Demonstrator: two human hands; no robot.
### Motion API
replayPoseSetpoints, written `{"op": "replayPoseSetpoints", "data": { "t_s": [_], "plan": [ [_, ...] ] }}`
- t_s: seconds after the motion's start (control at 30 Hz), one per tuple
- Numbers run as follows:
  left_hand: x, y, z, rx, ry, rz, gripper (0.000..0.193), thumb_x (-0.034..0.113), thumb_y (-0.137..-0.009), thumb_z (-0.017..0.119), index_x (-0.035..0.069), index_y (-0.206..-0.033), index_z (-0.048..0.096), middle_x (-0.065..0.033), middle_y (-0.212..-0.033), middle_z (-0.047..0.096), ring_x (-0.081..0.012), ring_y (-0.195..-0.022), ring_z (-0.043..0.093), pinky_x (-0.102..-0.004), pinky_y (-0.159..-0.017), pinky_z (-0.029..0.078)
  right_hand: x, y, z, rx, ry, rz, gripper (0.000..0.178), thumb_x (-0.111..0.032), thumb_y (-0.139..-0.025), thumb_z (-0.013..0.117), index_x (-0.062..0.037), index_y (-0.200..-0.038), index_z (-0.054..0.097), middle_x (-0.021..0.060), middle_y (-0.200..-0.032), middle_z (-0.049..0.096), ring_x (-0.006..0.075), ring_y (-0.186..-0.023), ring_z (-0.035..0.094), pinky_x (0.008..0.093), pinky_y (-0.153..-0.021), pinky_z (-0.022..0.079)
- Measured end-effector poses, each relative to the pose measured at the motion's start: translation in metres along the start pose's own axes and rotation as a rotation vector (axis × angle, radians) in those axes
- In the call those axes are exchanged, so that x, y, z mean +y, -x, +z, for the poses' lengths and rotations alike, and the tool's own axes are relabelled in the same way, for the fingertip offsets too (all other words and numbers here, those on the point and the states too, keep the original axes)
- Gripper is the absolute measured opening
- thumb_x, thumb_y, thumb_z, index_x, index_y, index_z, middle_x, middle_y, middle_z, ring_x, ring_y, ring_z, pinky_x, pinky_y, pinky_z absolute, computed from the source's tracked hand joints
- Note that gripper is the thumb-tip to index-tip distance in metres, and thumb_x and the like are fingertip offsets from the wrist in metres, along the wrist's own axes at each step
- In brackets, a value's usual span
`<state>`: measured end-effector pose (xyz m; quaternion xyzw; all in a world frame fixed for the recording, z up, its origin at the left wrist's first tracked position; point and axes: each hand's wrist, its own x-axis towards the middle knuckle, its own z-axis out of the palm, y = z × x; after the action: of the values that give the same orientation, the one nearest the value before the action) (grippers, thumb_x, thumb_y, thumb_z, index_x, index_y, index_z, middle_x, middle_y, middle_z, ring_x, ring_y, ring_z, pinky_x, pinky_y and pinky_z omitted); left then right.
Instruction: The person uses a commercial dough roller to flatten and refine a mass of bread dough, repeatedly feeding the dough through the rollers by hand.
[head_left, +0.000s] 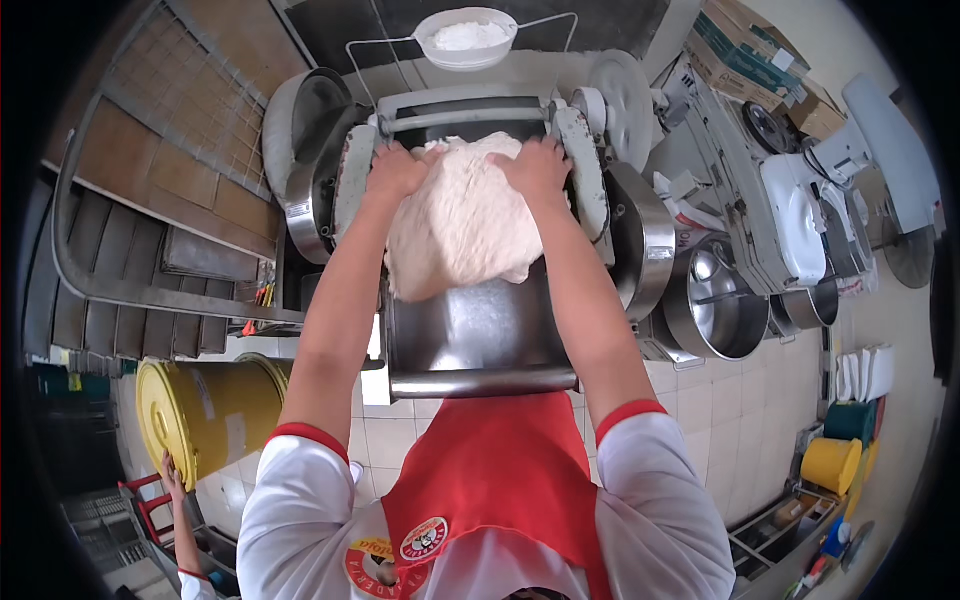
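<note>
Dough (465,225) rests on a steel tray (475,335); left hand (400,170) and right hand (538,168) flank its far end, spread, thumbs touching it

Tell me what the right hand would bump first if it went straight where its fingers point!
The right hand would probably meet the long, straight, pale grey metal bar ahead, near its right end, though depth is unclear.

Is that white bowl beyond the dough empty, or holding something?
Not empty: the white bowl holds white powder, visible inside its rim.
</note>
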<state>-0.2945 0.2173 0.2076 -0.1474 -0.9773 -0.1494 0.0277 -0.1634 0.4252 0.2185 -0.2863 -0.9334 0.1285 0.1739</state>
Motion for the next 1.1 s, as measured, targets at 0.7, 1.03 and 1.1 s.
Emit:
{"op": "replayPoseSetpoints", "data": {
  "t_s": [0.7, 1.03, 1.1],
  "plan": [
    [-0.001, 0.06, 0.079, 0.51, 0.196, 0.285, 0.048, 0.035, -0.102, 0.046, 0.009, -0.139, 0.063, -0.0103, -0.15, 0.057, -0.0357, -0.147, 0.042, -0.0537, -0.124, 0.015, -0.005, 0.039, 0.076, 0.279, -0.066, -0.367, 0.064, -0.048, -0.093, 0.057, -0.0012, -0.137, 0.061, 0.0204, -0.149, 0.053, 0.0412, -0.143, 0.041, 0.0591, -0.118, 0.019],
    [-0.004, 0.006, 0.083, 0.512, 0.203, 0.315, 0.037, 0.031, -0.106, 0.048, 0.014, -0.132, 0.066, -0.0068, -0.14, 0.062, -0.0315, -0.141, 0.047, -0.0532, -0.121, 0.022, -0.013, -0.01, 0.099, 0.432, -0.068, -0.373, 0.053, -0.048, -0.091, 0.062, -0.004, -0.119, 0.069, 0.0102, -0.121, 0.065, 0.03, -0.122, 0.056, 0.0604, -0.11, 0.029],
    [-0.005, 0.006, 0.081, 0.471, 0.19, 0.28, 0.038, 0.033, -0.106, 0.048, 0.014, -0.134, 0.065, -0.0073, -0.142, 0.061, -0.032, -0.142, 0.046, -0.0535, -0.121, 0.023, -0.013, -0.01, 0.099, 0.434, -0.066, -0.376, 0.052, -0.048, -0.091, 0.063, -0.0044, -0.118, 0.071, 0.0099, -0.12, 0.066, 0.0287, -0.121, 0.057, 0.0597, -0.11, 0.03]
  ]
}}
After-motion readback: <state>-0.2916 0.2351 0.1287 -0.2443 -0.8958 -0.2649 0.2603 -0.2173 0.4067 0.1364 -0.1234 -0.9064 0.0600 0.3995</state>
